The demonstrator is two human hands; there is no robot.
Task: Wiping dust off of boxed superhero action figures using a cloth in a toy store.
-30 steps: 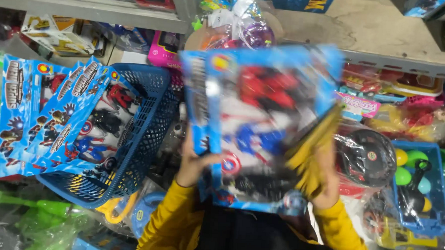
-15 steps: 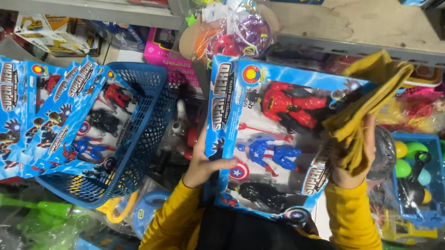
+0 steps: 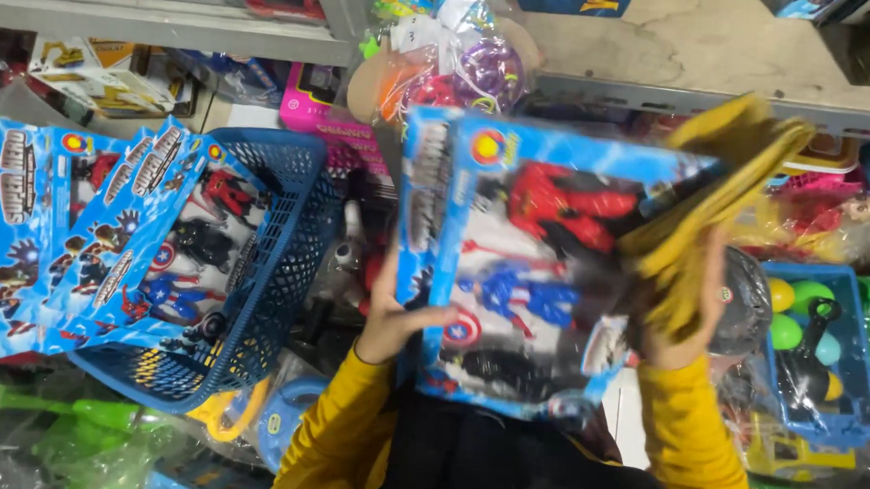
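The left hand (image 3: pixel 393 321) pinched the left edge of a blue blister pack of action figures (image 3: pixel 532 268), thumb laid across its front. The right hand (image 3: pixel 691 314) closed on the pack's right edge, with a folded yellow cloth (image 3: pixel 721 189) pressed between fingers and plastic. The pack was held up flat, to the right of a blue mesh basket (image 3: pixel 268 267) in which similar packs (image 3: pixel 113 230) leaned (three or so, overlapping). It looked light and broad: stiff card behind, a thin clear bubble in front that would probably dent or crackle if squeezed. The card edges seemed the safest hold, since the glossy film looked slippery.
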